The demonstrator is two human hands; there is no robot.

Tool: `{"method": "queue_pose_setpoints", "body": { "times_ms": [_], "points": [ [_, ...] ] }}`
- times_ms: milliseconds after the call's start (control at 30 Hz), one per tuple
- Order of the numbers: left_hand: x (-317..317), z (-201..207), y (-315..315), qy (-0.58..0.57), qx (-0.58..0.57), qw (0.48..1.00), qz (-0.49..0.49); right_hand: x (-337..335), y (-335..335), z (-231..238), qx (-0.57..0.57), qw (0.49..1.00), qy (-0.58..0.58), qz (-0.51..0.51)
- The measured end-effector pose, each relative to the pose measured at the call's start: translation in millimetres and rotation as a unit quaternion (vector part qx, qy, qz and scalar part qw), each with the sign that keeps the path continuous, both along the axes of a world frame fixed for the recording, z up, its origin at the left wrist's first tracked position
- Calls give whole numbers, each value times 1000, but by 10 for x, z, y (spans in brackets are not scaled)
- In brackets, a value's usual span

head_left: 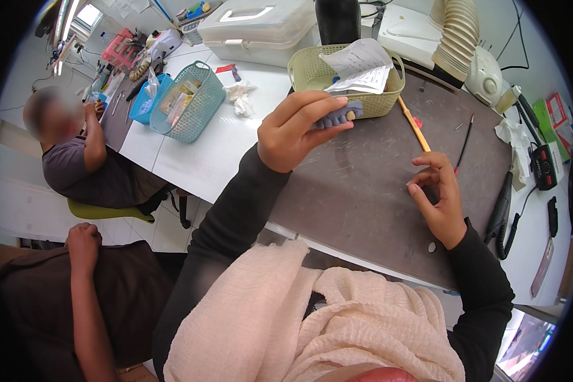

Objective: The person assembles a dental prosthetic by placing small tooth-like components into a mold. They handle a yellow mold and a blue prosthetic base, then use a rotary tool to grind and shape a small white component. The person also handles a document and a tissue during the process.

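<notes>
My left hand [294, 130] is raised over the near side of the bench, its fingers closed on a grey-blue dental model [337, 116] with one cream-coloured tooth at its end. Lower and to the right, my right hand [440, 198] hovers over the dark mat, fingers curled with the thumb tip close to them. Whatever may be between those fingertips is too small or hidden to make out. A tool with a wooden handle [415, 126] reaches from the basket's side to my right index finger; whether they touch is unclear.
A green basket [383, 105] holding papers stands beyond my left hand. On the dark mat [356, 197] lies a thin red-and-black tool [466, 141]. A black handpiece [500, 207] with coiled cord rests at right. Two people are at left, one beside a blue-grey basket [200, 105].
</notes>
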State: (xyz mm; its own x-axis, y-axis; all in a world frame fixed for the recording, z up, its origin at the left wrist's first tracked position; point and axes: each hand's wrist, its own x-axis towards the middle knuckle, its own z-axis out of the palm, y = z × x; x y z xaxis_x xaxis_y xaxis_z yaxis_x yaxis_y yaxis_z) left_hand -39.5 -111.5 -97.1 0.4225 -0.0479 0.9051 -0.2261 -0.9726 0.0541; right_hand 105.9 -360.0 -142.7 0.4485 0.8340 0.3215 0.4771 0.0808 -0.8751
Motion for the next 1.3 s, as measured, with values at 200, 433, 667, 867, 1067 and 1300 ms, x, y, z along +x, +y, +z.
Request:
{"method": "queue_pose_setpoints", "body": {
  "times_ms": [200,433,667,867,1067,1300],
  "points": [
    [37,-30,-146,116,-86,985,-98,-67,-10,264,-107,978,-167,61],
    [163,-341,-296,421,-127,870,-222,-45,-22,148,-138,958,-237,86],
    [163,-324,-198,430,-118,871,-205,-55,-14,195,-157,961,-212,80],
    [83,-162,50,454,-144,836,-274,-72,3,216,-168,961,-204,83],
    [-296,219,680,197,-261,915,-236,-52,4,227,-175,960,-199,85],
    [-225,-131,1210,120,-348,917,155,-26,11,252,-194,954,-208,94]
  ]
}}
